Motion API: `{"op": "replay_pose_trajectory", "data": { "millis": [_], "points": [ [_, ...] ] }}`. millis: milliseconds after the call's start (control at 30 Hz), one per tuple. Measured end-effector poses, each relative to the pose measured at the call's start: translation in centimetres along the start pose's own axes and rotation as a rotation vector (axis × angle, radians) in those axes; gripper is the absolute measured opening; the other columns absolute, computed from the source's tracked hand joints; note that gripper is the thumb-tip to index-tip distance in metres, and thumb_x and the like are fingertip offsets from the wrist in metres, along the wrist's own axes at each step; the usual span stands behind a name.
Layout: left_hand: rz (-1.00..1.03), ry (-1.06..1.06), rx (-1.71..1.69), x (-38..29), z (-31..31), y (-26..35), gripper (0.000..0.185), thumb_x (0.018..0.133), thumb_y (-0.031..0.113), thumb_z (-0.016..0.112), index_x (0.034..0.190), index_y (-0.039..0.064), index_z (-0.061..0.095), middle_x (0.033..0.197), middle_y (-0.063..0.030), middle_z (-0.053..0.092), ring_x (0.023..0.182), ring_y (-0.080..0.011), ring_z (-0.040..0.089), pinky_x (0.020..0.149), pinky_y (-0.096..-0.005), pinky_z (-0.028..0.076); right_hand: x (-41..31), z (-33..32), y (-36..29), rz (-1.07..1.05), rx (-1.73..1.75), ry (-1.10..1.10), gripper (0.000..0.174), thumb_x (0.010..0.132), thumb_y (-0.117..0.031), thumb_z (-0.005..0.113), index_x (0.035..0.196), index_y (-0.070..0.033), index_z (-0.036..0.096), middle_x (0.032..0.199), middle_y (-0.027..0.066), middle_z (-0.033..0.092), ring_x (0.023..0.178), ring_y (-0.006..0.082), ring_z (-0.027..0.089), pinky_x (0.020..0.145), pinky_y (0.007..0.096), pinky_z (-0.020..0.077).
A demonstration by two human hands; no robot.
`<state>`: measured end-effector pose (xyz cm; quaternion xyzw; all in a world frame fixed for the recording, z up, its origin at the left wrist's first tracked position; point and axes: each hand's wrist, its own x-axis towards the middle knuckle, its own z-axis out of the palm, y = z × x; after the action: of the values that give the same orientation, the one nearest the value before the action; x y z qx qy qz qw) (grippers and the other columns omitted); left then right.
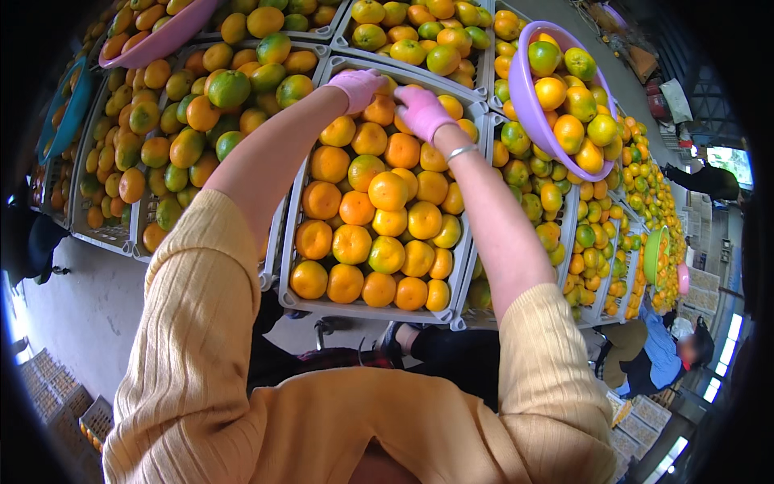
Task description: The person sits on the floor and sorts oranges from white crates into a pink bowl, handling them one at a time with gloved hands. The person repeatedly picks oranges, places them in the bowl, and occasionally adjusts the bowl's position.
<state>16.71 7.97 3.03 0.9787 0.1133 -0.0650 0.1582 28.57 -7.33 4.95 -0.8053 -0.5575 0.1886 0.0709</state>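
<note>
Straight before me stands a grey plastic crate [366,310] with orange mandarins [351,244] set in close rows. One mandarin [388,191] sits on top of the others near the middle. My left hand [358,88], in a pink glove, reaches to the crate's far end, its fingertips at a mandarin there. Beside it on the right, my pink-gloved right hand [425,111] is over the mandarins of the far rows, fingers bent downward. Fingers and fruit overlap there, so whether either hand grips a mandarin is hidden.
More crates of green-orange mandarins [230,89] adjoin on the left, back and right. A purple basin [525,91] of mandarins rests on the right crates; a pink basin [175,36] is at upper left. People sit at right [656,357] and left [30,242].
</note>
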Motion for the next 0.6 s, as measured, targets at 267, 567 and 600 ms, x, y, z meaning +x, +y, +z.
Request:
{"op": "replay_pose_trajectory", "data": {
  "millis": [267, 567, 600],
  "points": [
    [0.192, 0.13, -0.026, 1.8, 0.9, -1.5, 0.049, 0.086, 0.004, 0.065, 0.133, 0.018, 0.063, 0.127, -0.0144, 0.059, 0.116, -0.0378, 0.062, 0.099, -0.0429, 0.051, 0.8, 3.0, -2.6, 0.166, 0.116, 0.006, 0.041, 0.094, -0.031, 0.065, 0.13, -0.012, 0.059, 0.125, 0.0197, 0.067, 0.12, 0.0387, 0.061, 0.101, 0.0469, 0.051],
    [0.093, 0.175, 0.098, -0.1, 3.5, 0.2, 0.061, 0.093, 0.017, 0.064, 0.151, 0.02, 0.045, 0.15, -0.0193, 0.045, 0.133, -0.0413, 0.05, 0.108, -0.0459, 0.046, -2.0, 2.9, -2.0, 0.061, 0.021, -0.001, 0.043, 0.096, -0.033, 0.064, 0.133, -0.014, 0.055, 0.13, 0.0183, 0.06, 0.12, 0.0391, 0.06, 0.1, 0.0475, 0.0509],
    [0.072, 0.14, -0.01, -1.4, 3.6, 0.9, 0.071, 0.095, 0.026, 0.064, 0.158, 0.021, 0.033, 0.158, -0.0217, 0.035, 0.14, -0.0439, 0.041, 0.113, -0.049, 0.041, -4.2, 1.2, -2.9, 0.029, 0.074, -0.003, 0.047, 0.097, -0.041, 0.061, 0.134, -0.013, 0.054, 0.134, 0.0171, 0.056, 0.122, 0.0392, 0.058, 0.102, 0.0479, 0.0492]
  ]
}}
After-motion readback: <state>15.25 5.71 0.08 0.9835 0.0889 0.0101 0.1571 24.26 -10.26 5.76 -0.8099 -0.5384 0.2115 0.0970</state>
